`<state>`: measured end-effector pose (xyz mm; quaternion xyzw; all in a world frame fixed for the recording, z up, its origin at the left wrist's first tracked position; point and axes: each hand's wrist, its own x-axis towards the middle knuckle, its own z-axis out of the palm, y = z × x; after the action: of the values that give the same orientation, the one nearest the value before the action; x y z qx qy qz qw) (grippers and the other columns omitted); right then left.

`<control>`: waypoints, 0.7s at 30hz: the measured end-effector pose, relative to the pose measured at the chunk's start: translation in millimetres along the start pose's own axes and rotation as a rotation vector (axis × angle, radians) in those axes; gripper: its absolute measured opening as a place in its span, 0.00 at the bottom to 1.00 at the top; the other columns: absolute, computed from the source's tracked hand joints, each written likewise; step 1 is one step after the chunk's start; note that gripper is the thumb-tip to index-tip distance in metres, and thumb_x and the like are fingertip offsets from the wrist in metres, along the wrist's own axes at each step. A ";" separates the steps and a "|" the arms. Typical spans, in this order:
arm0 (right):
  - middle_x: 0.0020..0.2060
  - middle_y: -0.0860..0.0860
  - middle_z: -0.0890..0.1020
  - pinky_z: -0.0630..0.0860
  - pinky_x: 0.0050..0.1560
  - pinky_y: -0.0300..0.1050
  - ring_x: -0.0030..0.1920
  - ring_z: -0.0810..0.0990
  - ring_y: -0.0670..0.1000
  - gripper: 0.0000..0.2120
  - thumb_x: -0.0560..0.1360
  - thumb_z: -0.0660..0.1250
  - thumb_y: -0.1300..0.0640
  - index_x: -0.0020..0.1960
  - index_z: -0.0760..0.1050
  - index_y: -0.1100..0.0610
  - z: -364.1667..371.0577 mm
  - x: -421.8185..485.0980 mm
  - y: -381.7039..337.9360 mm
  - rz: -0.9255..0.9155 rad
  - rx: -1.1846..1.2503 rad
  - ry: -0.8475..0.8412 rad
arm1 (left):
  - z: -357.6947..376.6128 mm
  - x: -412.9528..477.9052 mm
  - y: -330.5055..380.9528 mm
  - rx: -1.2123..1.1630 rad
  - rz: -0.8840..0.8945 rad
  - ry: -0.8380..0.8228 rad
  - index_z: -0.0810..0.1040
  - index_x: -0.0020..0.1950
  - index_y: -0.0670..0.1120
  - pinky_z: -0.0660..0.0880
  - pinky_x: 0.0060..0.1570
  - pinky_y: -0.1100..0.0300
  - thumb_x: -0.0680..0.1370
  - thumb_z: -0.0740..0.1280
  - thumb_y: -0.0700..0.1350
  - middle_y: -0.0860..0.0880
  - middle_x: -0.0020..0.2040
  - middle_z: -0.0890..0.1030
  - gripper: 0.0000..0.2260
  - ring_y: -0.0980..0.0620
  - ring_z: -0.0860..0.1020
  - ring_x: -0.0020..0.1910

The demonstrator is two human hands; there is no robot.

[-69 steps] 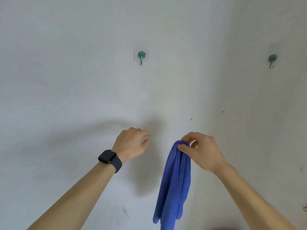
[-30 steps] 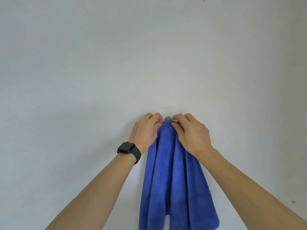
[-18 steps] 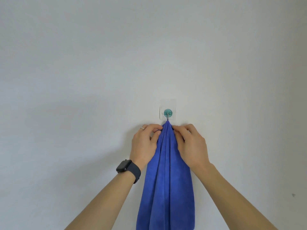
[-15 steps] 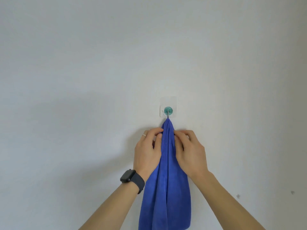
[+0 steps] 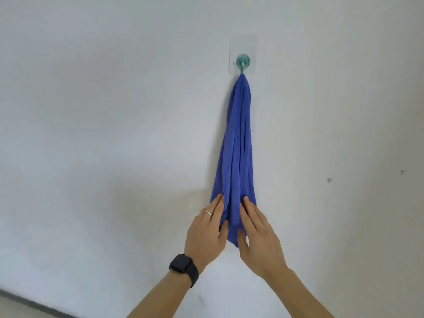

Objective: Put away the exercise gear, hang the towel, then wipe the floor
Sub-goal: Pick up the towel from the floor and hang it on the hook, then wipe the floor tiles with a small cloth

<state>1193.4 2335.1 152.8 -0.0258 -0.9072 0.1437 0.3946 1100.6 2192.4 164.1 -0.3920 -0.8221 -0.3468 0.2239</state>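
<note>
Head view, towel-hanging step. I see the blue towel (image 5: pixel 236 145) hanging from the teal adhesive wall hook (image 5: pixel 242 61) at upper right of centre. It is gathered to a narrow bunch at the hook and widens downward against the white wall (image 5: pixel 91 111). Left hand (image 5: pixel 206 232) and right hand (image 5: pixel 257 232) lie side by side at the towel's lower end. Their fingers are straight, point up and rest flat on the cloth at its left and right edges. Neither hand appears to clamp the fabric, though both thumbs touch the bottom fold. A dark smartwatch (image 5: pixel 183 267) sits on the left wrist and a ring (image 5: pixel 208 213) on a left finger. A dark strip (image 5: pixel 23 304) at the near left corner seems to mark where wall meets floor.

I judge the hanging nearly done, since the hook appears to carry the towel's weight. The next move calls for lifting both hands away gently, without a downward tug that could slip the bunched cloth or the stick-on hook. Wiping the floor then remains. No exercise gear is visible, so I cannot tell its status.
</note>
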 end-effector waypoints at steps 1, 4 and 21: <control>0.78 0.47 0.62 0.76 0.65 0.46 0.76 0.63 0.48 0.34 0.76 0.66 0.58 0.79 0.58 0.51 8.4 -23.3 -0.8 0.026 0.010 -0.051 | 6.0 -20.0 -8.0 0.032 0.008 -0.053 0.62 0.78 0.51 0.77 0.58 0.59 0.80 0.63 0.49 0.52 0.74 0.71 0.27 0.52 0.77 0.63; 0.77 0.44 0.63 0.77 0.62 0.45 0.76 0.60 0.46 0.33 0.76 0.66 0.55 0.78 0.60 0.46 22.2 -79.2 -10.8 0.078 0.039 -0.186 | 16.0 -76.5 -29.4 0.145 0.029 -0.176 0.68 0.75 0.54 0.72 0.65 0.56 0.78 0.65 0.47 0.53 0.73 0.72 0.25 0.50 0.74 0.68; 0.70 0.31 0.67 0.60 0.72 0.38 0.76 0.53 0.36 0.16 0.81 0.58 0.42 0.68 0.71 0.37 41.4 -204.6 -165.4 -0.258 0.422 -1.010 | -153.7 -433.3 0.6 0.470 -1.036 -0.185 0.74 0.70 0.58 0.58 0.74 0.57 0.81 0.60 0.49 0.56 0.70 0.75 0.17 0.52 0.66 0.75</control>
<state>1315.1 2134.0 27.6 0.2368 -0.9309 0.2671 -0.0778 1372.6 1866.0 -11.7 0.0933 -0.9780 -0.1836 0.0331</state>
